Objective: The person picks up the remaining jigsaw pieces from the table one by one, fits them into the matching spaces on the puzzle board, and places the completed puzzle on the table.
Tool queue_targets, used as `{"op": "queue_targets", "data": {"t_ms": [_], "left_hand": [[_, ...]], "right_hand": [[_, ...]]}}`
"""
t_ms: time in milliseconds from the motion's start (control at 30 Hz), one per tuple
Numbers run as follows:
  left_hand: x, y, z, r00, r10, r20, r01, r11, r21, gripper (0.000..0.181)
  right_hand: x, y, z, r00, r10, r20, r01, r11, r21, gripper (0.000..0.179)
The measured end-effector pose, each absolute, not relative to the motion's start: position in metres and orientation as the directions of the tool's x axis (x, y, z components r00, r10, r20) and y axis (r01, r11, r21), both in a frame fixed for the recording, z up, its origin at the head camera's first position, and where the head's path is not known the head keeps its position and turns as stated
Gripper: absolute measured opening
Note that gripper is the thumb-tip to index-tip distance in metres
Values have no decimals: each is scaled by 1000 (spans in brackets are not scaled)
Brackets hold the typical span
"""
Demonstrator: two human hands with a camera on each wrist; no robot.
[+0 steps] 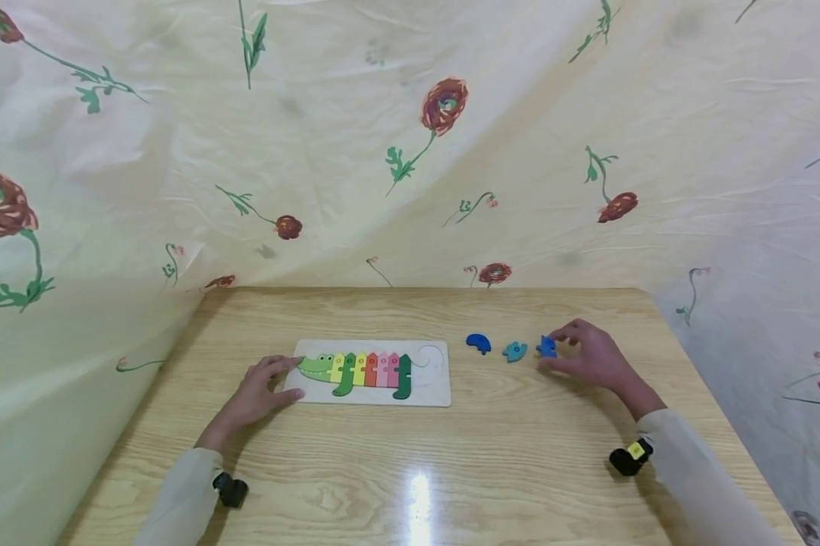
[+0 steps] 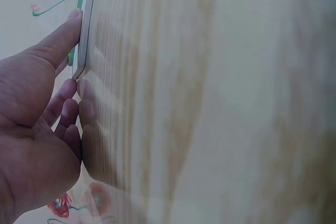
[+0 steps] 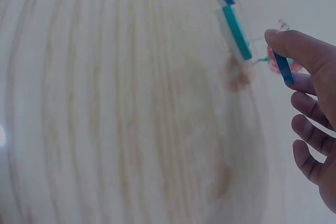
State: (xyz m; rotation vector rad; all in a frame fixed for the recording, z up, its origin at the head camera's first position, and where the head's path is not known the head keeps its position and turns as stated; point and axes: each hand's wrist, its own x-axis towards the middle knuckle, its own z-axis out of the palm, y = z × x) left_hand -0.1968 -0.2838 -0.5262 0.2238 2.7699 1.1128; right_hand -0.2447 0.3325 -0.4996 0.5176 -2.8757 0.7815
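Note:
A wooden crocodile puzzle board [image 1: 430, 390] lies flat on the table, with a green head [image 1: 316, 367] and several coloured body pieces set in it. The recess at its tail end is bare. My left hand [image 1: 256, 390] rests at the board's left end, index finger by the snout and thumb at the front corner. In the left wrist view its thumb [image 2: 60, 38] touches the board's edge. My right hand [image 1: 590, 355] pinches a blue puzzle piece [image 1: 547, 346] between thumb and index finger; the right wrist view shows this blue piece [image 3: 283, 67] edge-on.
Left of the right hand lie a teal puzzle piece [image 1: 514, 352] and a dark blue curved puzzle piece [image 1: 479, 343]. Wooden table [image 1: 355, 470] spreads in front of the board. A flowered cloth [image 1: 355, 152] hangs behind and at both sides.

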Motion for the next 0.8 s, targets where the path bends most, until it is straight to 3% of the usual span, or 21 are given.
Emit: {"op": "queue_targets", "data": {"t_ms": [800], "left_hand": [[-197,-282,-526,-980,184,-78,77,708,702,68]], "right_hand": [[-240,277,-468,-889,-375,264,-458,737,-497,48]]}}
